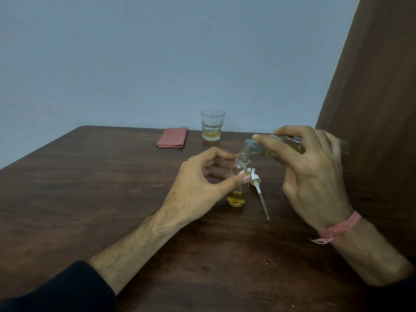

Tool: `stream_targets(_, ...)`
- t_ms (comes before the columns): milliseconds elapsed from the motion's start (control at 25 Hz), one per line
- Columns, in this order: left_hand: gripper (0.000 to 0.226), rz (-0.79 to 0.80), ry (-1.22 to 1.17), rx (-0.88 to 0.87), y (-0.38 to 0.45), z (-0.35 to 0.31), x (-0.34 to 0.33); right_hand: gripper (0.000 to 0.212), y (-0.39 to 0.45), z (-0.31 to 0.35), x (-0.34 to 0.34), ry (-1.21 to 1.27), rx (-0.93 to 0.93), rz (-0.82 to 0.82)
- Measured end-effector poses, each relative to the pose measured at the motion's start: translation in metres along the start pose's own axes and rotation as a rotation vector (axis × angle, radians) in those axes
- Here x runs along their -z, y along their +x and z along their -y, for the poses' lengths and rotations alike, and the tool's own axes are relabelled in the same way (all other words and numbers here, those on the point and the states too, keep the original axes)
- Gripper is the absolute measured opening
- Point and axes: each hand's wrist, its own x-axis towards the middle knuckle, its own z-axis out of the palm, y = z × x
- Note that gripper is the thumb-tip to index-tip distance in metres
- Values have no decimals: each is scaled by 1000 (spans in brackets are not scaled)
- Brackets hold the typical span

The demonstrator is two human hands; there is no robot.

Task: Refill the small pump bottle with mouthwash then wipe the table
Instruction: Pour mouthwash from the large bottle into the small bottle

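Note:
A small clear bottle [237,197] stands upright on the dark wooden table [90,188], uncapped, with yellow liquid in its bottom part. My left hand [202,188] holds it between thumb and fingers. My right hand [313,172] grips a larger clear mouthwash bottle [258,146], tipped on its side with its mouth right over the small bottle's neck. The white pump head with its dip tube [258,188] lies on the table just right of the small bottle.
A folded pink cloth [172,137] lies at the table's far edge. Beside it stands a glass tumbler [212,125] with a little yellow liquid. A brown curtain [371,86] hangs at the right. A blue-grey wall is behind.

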Motion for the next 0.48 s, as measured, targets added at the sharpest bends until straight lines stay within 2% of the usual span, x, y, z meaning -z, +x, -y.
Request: stream_targets(480, 37, -6, 15, 1, 0, -1, 0, 93, 2, 1, 0, 3, -1, -5)
